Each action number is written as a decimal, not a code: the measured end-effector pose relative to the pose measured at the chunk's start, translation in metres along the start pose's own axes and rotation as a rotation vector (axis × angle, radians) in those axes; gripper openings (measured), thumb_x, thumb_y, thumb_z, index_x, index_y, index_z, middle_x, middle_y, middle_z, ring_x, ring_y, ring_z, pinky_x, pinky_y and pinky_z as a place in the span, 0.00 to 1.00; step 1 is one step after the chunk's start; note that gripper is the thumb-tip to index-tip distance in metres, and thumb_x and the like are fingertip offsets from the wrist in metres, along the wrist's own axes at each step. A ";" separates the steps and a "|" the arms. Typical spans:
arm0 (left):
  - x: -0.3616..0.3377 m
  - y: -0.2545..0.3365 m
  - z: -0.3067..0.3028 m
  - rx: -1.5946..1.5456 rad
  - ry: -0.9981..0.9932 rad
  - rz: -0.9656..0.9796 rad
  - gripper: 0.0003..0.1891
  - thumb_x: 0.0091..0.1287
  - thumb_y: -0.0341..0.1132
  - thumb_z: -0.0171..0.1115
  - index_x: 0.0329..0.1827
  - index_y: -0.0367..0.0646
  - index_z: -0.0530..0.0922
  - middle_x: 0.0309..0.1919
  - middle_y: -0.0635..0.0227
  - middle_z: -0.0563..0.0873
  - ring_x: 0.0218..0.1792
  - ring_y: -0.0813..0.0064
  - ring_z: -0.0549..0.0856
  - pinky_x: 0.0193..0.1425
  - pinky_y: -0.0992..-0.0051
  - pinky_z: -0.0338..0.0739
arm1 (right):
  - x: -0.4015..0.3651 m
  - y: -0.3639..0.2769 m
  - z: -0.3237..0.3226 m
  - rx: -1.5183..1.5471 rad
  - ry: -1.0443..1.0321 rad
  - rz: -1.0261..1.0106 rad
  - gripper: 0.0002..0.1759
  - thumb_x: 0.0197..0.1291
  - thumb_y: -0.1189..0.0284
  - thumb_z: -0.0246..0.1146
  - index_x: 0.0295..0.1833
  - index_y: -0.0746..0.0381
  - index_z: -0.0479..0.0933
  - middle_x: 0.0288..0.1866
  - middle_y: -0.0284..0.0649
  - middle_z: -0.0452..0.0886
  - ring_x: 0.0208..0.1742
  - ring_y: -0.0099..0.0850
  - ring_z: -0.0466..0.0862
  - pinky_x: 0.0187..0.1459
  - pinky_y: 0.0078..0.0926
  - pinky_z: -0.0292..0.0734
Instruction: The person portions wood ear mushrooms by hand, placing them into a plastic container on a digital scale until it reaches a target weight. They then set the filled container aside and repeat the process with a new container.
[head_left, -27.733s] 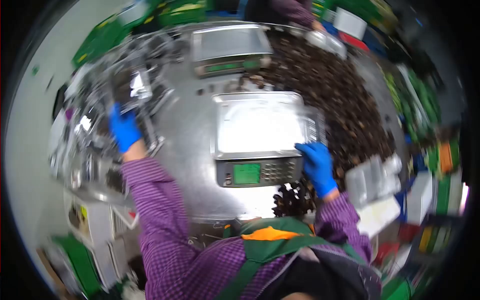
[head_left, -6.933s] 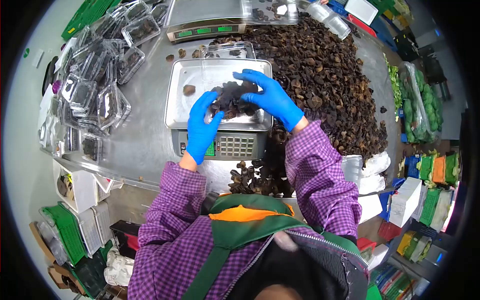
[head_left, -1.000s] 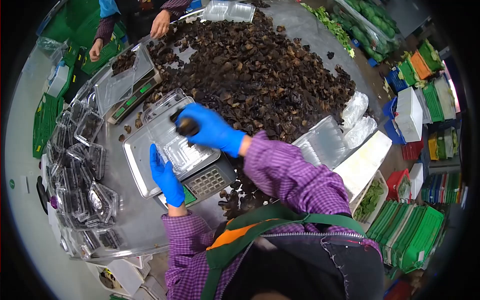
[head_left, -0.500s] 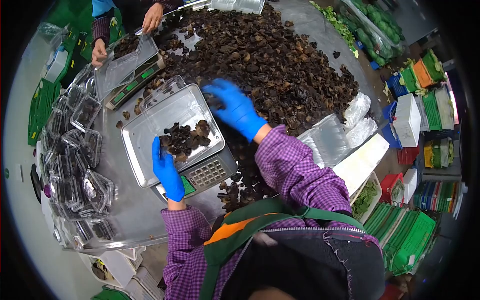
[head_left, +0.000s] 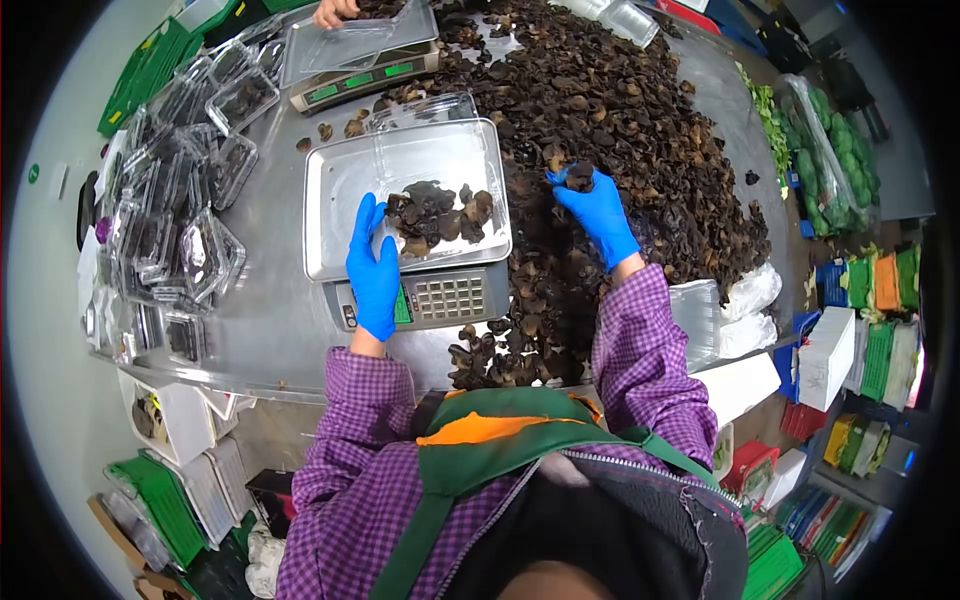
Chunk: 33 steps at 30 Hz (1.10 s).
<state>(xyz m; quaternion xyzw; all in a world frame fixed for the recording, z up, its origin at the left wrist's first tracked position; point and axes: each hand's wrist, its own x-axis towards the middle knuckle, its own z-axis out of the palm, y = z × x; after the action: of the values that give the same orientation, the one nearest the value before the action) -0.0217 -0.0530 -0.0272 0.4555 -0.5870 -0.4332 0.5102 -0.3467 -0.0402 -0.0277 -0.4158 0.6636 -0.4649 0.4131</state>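
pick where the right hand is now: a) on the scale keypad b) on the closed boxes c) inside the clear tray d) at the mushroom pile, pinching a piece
d: the right hand pinches a mushroom piece over the pile, right of the scale; the left hand rests against the clear tray.

- Steel table [head_left: 270, 320], shiny, bare just left of centre.
- Dried mushrooms [head_left: 620, 110] heaped broadly over its right half, reaching the near edge.
- Near scale [head_left: 420, 295] mid-table, with the second scale [head_left: 360, 75] behind it.
- Clear plastic boxes [head_left: 180, 190] piled along the left.
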 end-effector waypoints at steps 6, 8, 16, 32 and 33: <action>-0.005 0.005 0.002 0.000 -0.047 -0.004 0.34 0.60 0.18 0.51 0.73 0.42 0.61 0.70 0.63 0.67 0.69 0.67 0.68 0.73 0.64 0.57 | -0.016 -0.064 0.073 0.079 -0.098 -0.223 0.20 0.49 0.74 0.71 0.48 0.66 0.76 0.41 0.38 0.83 0.41 0.25 0.82 0.46 0.25 0.80; -0.007 0.006 0.004 -0.012 -0.047 -0.005 0.34 0.61 0.18 0.52 0.73 0.43 0.61 0.70 0.63 0.68 0.69 0.68 0.68 0.73 0.64 0.57 | -0.021 -0.069 0.101 -0.069 -0.124 -0.269 0.26 0.47 0.69 0.73 0.52 0.64 0.74 0.47 0.44 0.81 0.45 0.33 0.83 0.49 0.28 0.79; -0.014 0.010 -0.009 -0.018 -0.033 -0.027 0.33 0.62 0.19 0.52 0.73 0.44 0.62 0.69 0.63 0.69 0.69 0.71 0.68 0.73 0.66 0.58 | -0.031 -0.086 0.117 -0.569 -0.214 -0.335 0.54 0.46 0.43 0.70 0.75 0.52 0.55 0.74 0.64 0.50 0.71 0.57 0.62 0.65 0.42 0.67; -0.029 0.005 -0.075 -0.079 0.149 -0.139 0.27 0.64 0.18 0.49 0.68 0.37 0.68 0.64 0.59 0.74 0.65 0.71 0.73 0.67 0.74 0.65 | -0.093 0.081 -0.012 -0.411 0.068 -0.130 0.16 0.54 0.80 0.66 0.50 0.64 0.80 0.44 0.42 0.85 0.43 0.29 0.85 0.49 0.25 0.78; -0.028 0.004 -0.076 -0.107 0.153 -0.122 0.27 0.63 0.17 0.50 0.68 0.38 0.68 0.63 0.59 0.75 0.64 0.71 0.74 0.67 0.73 0.67 | -0.094 0.078 -0.016 -0.392 0.073 -0.140 0.16 0.55 0.80 0.65 0.51 0.64 0.79 0.45 0.41 0.85 0.44 0.27 0.85 0.49 0.24 0.78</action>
<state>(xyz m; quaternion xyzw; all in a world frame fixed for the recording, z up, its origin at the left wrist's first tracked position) 0.0551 -0.0284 -0.0214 0.4944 -0.4934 -0.4581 0.5498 -0.3450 0.0692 -0.0835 -0.5163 0.7252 -0.3692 0.2668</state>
